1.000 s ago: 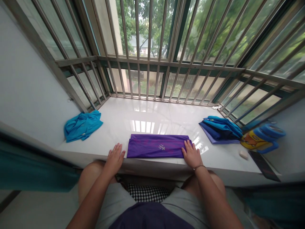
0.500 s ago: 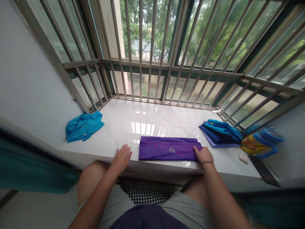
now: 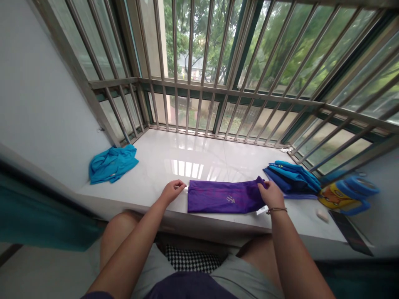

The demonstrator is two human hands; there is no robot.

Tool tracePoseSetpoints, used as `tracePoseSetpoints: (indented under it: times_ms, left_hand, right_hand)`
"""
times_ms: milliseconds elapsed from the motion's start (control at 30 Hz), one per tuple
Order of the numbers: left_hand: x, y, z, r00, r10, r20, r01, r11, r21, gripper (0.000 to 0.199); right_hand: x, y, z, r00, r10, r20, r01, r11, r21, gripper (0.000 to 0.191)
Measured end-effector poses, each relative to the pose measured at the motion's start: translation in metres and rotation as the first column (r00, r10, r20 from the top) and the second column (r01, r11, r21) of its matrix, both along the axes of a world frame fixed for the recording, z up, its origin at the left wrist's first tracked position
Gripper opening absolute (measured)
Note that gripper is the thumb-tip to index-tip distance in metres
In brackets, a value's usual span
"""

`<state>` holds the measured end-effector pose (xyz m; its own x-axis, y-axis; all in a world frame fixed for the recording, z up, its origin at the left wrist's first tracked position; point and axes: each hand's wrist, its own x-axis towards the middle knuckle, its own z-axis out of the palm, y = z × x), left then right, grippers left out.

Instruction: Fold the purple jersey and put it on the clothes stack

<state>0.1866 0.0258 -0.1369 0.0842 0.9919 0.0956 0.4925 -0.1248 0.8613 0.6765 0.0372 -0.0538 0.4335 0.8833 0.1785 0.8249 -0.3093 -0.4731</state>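
Note:
A purple garment [image 3: 218, 197], folded into a long flat strip with a small pale arrow-like print, lies along the front of the white sill. My right hand [image 3: 272, 194] pinches its right end, and that corner is raised off the surface. Just beside the strip's left end is my left hand [image 3: 173, 192], thumb and fingertips drawn together. Whether anything small sits between them I cannot make out. A bracelet circles my right wrist.
A crumpled blue cloth [image 3: 112, 163] lies at the left by the wall. Folded blue garments [image 3: 293, 176] are stacked at right, beside a yellow and blue jug [image 3: 346, 193]. A pale small object [image 3: 322, 215] and a dark flat panel [image 3: 350, 232] sit nearer. Metal bars [image 3: 199, 89] line the window.
My left hand has moved right and forward to the strip's left end, its spread fingers now closed. My right hand has lifted the right end's corner. The view has shifted slightly.

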Motion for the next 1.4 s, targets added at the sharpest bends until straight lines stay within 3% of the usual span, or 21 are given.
tracePoseSetpoints:
  times_ms: [133,233,367,500,600,700,767,867,900,933,1000,1067,1133,1167,1300,1400]
  left_hand:
    - [0.007,-0.003,0.001,0.985,-0.131,-0.108,0.139,0.988,0.07,0.029]
    - [0.008,-0.003,0.003,0.968,-0.166,-0.186,0.188,0.976,0.107,0.029]
    - [0.007,-0.002,0.005,0.955,-0.177,-0.24,0.208,0.971,0.113,0.031]
    - [0.007,-0.001,0.005,0.942,-0.158,-0.295,0.196,0.975,0.104,0.033]
    - [0.007,0.0,0.003,0.941,-0.15,-0.303,0.186,0.978,0.092,0.039]
    - [0.006,0.001,-0.001,0.946,-0.135,-0.296,0.169,0.981,0.094,0.04]
    - [0.007,0.002,-0.003,0.95,-0.116,-0.289,0.151,0.983,0.103,0.04]
    - [0.009,0.003,-0.005,0.958,-0.085,-0.273,0.12,0.986,0.115,0.037]
    - [0.009,0.003,-0.006,0.961,-0.069,-0.266,0.104,0.987,0.119,0.034]
    - [0.01,0.003,-0.006,0.965,-0.052,-0.259,0.085,0.989,0.122,0.028]
    - [0.011,0.004,-0.007,0.97,-0.017,-0.241,0.048,0.991,0.123,0.018]
    - [0.011,0.003,-0.008,0.975,0.006,-0.22,0.021,0.992,0.122,0.016]
    - [0.01,0.002,-0.007,0.98,0.017,-0.196,0.007,0.993,0.119,0.019]
    - [0.009,0.001,-0.006,0.984,0.024,-0.179,-0.003,0.993,0.115,0.022]
    - [0.007,-0.002,-0.004,0.994,0.072,-0.078,-0.064,0.992,0.106,0.031]
    - [0.005,-0.002,-0.003,0.993,0.118,-0.025,-0.115,0.989,0.097,0.036]
  right_hand:
    - [-0.09,-0.011,0.032,0.975,0.21,0.069,-0.211,0.977,0.022,0.019]
    - [-0.169,-0.021,0.042,0.921,0.373,0.115,-0.378,0.925,0.028,0.012]
    - [-0.261,-0.033,0.024,0.84,0.517,0.168,-0.507,0.856,-0.099,0.018]
    - [-0.314,-0.046,-0.009,0.766,0.62,0.172,-0.559,0.773,-0.299,0.025]
    - [-0.324,-0.055,-0.026,0.735,0.657,0.17,-0.584,0.74,-0.333,0.029]
    - [-0.318,-0.067,-0.035,0.681,0.711,0.175,-0.665,0.7,-0.259,0.026]
    - [-0.309,-0.076,-0.039,0.596,0.788,0.152,-0.769,0.615,-0.173,0.028]
    - [-0.297,-0.09,-0.045,0.426,0.898,0.107,-0.899,0.434,-0.064,0.022]
    - [-0.294,-0.094,-0.047,0.403,0.909,0.105,-0.912,0.408,-0.035,0.018]
    - [-0.291,-0.097,-0.049,0.411,0.905,0.111,-0.91,0.414,-0.011,0.018]
    - [-0.286,-0.099,-0.056,0.497,0.856,0.139,-0.866,0.5,0.015,0.031]
    - [-0.284,-0.099,-0.066,0.573,0.802,0.169,-0.811,0.584,-0.024,0.067]
    - [-0.284,-0.099,-0.078,0.569,0.798,0.197,-0.797,0.594,-0.106,0.096]
    - [-0.284,-0.1,-0.084,0.556,0.805,0.207,-0.798,0.587,-0.138,0.098]
    - [-0.287,-0.11,-0.098,0.547,0.804,0.235,-0.798,0.585,-0.143,0.056]
    - [-0.286,-0.117,-0.092,0.531,0.828,0.182,-0.833,0.549,-0.068,0.038]
